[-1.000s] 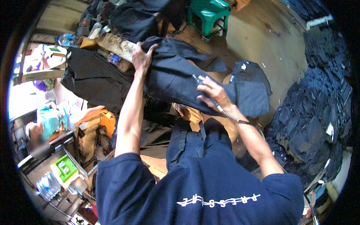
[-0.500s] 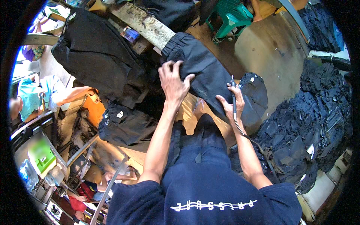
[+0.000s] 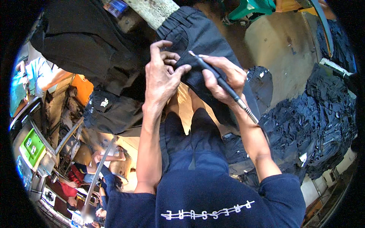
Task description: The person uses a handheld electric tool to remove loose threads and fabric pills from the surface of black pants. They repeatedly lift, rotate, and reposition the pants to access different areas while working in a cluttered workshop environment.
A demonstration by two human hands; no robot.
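Workpiece: matte black woven-cloth trousers [image 3: 218, 41] with a ruched elastic waistband, lying just past both hands and running down behind the right one. Waistband end overlaps a pale, rough, flat wooden board [image 3: 152, 11] beyond the left fingertips.

Right hand [image 3: 224, 78]: gripping a slim black pen-shaped tool [image 3: 224, 84] between thumb and fingers. Smooth barrel, narrow metallic tip, coiled metal spring at the tail by the wrist. Tip points up-left, toward the left fingertips, over the cloth; contact unclear. Forearm slants inward from lower right.

Left hand [image 3: 163, 74]: at the cloth's left edge, back of hand up, index hooked, other fingers half curled, thumb stuck out toward the tool. Can't tell if it's pinching anything. Forearm near vertical.

Left of left hand: broad, smooth-draped black cloth [image 3: 87, 49]; below that, black garment with gathered waist and small white mark [image 3: 112, 114]. Right of right hand: heaped, crumpled dark fabric [image 3: 304, 125].
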